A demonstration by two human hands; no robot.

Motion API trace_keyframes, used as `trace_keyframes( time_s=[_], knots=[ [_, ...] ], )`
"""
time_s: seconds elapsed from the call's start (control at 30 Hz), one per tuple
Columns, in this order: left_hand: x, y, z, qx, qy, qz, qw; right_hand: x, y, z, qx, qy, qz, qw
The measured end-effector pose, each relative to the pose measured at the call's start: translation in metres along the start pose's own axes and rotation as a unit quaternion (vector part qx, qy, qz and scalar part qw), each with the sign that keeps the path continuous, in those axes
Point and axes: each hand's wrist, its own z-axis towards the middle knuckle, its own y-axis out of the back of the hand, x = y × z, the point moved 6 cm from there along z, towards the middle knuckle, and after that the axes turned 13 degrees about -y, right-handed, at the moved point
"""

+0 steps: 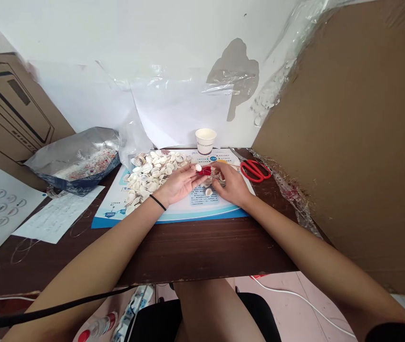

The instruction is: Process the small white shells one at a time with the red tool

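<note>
Near the middle of the head view, my left hand (178,184) is closed, palm partly up, with a small white seashell (198,167) pinched at its fingertips. Right beside that shell, a small shiny red object (205,170) lies across the left fingers; its kind is too small to make out. My right hand (234,184) reaches in from the other side, fingers curved, its fingertips at the red object's right end. Below the hands, a single seashell (208,192) lies on the printed sheet (174,216). A heap of pale seashells (149,175) spreads beside my left hand.
A paper cup (206,141) stands behind the hands. Red-handled scissors (255,170) lie to the right, by a large cardboard panel (352,142). At left are an open bag of small beads (88,161), a paper slip (58,213) and a cardboard box (17,99).
</note>
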Motion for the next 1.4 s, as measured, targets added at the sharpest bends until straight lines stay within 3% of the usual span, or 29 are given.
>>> trace_keyframes(
  time_s=[0.27, 0.5, 0.7, 0.93, 1.13, 1.4],
  knots=[
    [0.004, -0.001, -0.002, 0.0, 0.026, 0.027, 0.999, 0.009, 0.003, 0.002, -0.048, 0.059, -0.041, 0.996],
    [0.003, -0.002, -0.005, 0.015, 0.034, 0.024, 0.999, 0.013, 0.013, 0.0, -0.097, 0.1, 0.05, 0.989],
    [-0.001, 0.004, -0.002, 0.004, -0.015, 0.058, 0.998, 0.009, 0.022, 0.001, -0.14, 0.052, 0.102, 0.983],
    [0.004, 0.006, -0.002, 0.014, 0.001, 0.111, 0.994, 0.008, 0.017, 0.003, -0.101, 0.038, 0.139, 0.984],
    [0.001, 0.005, -0.003, 0.008, 0.006, 0.103, 0.995, -0.001, 0.009, 0.008, -0.087, -0.005, 0.104, 0.991],
    [0.0, 0.004, -0.001, 0.014, -0.002, 0.086, 0.996, 0.005, 0.005, 0.005, -0.069, 0.043, 0.067, 0.994]
  ],
)
